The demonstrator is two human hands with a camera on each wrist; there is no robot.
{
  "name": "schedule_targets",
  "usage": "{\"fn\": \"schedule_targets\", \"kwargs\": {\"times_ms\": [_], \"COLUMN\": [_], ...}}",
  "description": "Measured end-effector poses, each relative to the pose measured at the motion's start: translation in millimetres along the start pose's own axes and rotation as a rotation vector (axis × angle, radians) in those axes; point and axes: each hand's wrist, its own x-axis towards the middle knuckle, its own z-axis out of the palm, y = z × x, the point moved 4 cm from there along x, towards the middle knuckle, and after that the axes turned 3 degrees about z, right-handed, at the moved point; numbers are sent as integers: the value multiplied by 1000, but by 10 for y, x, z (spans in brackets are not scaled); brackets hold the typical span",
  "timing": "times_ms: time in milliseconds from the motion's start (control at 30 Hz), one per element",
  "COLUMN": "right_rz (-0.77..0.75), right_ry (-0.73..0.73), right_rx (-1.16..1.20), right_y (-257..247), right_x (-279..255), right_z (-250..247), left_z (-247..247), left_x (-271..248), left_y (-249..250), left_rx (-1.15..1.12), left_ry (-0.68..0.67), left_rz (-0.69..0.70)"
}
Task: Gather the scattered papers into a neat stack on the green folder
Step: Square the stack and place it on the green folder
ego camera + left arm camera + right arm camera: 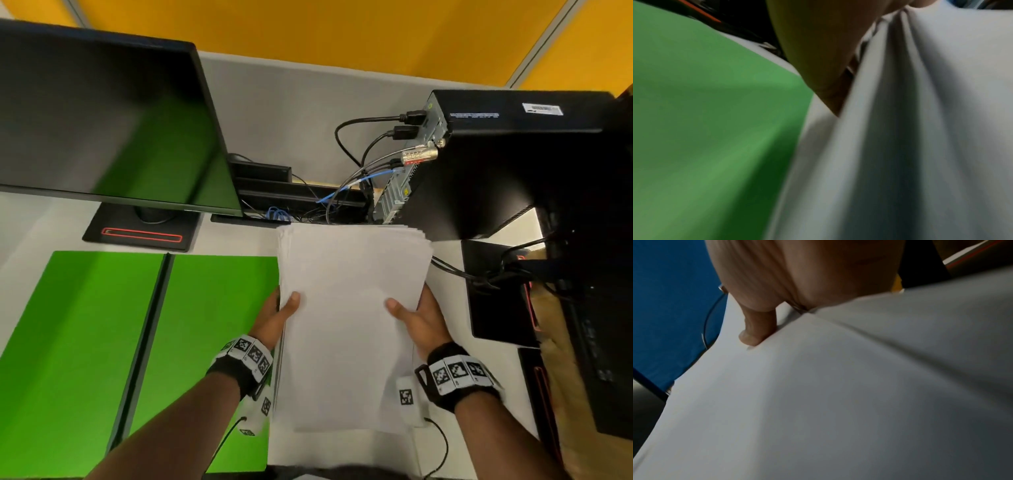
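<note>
A stack of white papers (349, 308) is held above the desk, just right of the open green folder (85, 342). My left hand (279, 317) grips the stack's left edge, thumb on top and fingers hidden beneath. My right hand (416, 318) grips the right edge the same way. The sheets' far edges fan slightly unevenly. In the left wrist view the papers (920, 129) hang beside the green folder (705, 129). The right wrist view shows my right hand's finger (756, 327) pressing on the papers (838, 402).
A dark monitor (102, 130) on its stand (140, 233) sits behind the folder. A black computer tower (496, 154) with cables (359, 164) stands behind the papers. More black equipment (500, 301) lies at the right. The white desk (239, 236) shows between them.
</note>
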Motion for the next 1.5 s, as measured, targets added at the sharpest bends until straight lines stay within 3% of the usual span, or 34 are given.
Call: {"fn": "schedule_targets", "kwargs": {"times_ms": [100,333,800,900,1067,1333,1500], "right_rz": [-101,-354,-455,-430,-371,-395,-112], "right_ry": [-9,24,-48,-103,-56,-81,-186], "right_rx": [20,-3,108,74,54,-28,-67], "right_y": [-330,-1002,-907,-788,-711,-1041,-588], "right_x": [-24,-262,-515,-556,-602,-595,-485], "right_z": [58,475,1265,1486,1566,1769,2075], "left_z": [91,-127,-1017,-1162,-1206,-1491,-1915], "left_x": [-121,-186,-694,-737,-660,-664,-608], "left_y": [142,621,917,893,717,966,708], "left_rx": [-26,-41,-73,-65,72,96,379], "left_ry": [9,239,390,469,452,442,326], "left_rz": [58,266,588,551,478,474,239]}}
